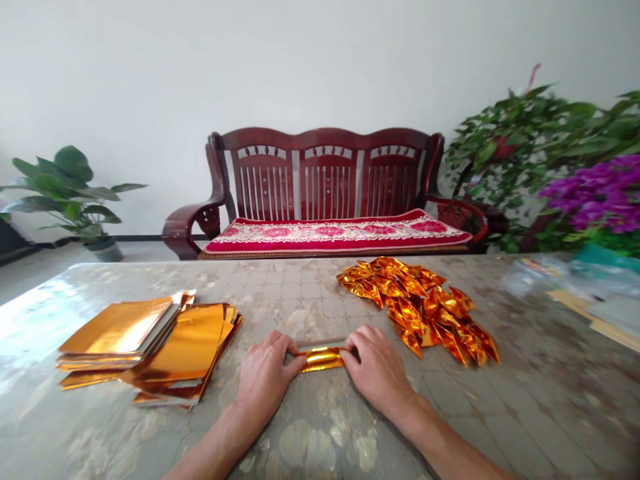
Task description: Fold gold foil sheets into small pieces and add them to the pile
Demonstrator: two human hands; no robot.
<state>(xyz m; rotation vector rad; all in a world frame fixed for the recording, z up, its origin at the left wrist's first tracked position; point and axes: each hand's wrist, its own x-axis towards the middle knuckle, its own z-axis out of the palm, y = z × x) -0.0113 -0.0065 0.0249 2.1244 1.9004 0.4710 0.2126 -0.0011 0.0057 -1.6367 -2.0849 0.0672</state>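
Note:
Between my two hands lies a narrow folded strip of gold foil paper, low over the table in front of me. My left hand pinches its left end between thumb and fingers. At the right end, my right hand grips it the same way. Stacks of flat gold foil sheets sit to the left of my left hand, some showing pale undersides. Beyond my right hand is a heap of folded gold foil pieces with pointed ends.
A patterned cloth covers the table. Plastic bags and papers lie at its right end, beside purple flowers. Behind the table stands a dark red wooden bench with a floral cushion. Potted plants flank the bench.

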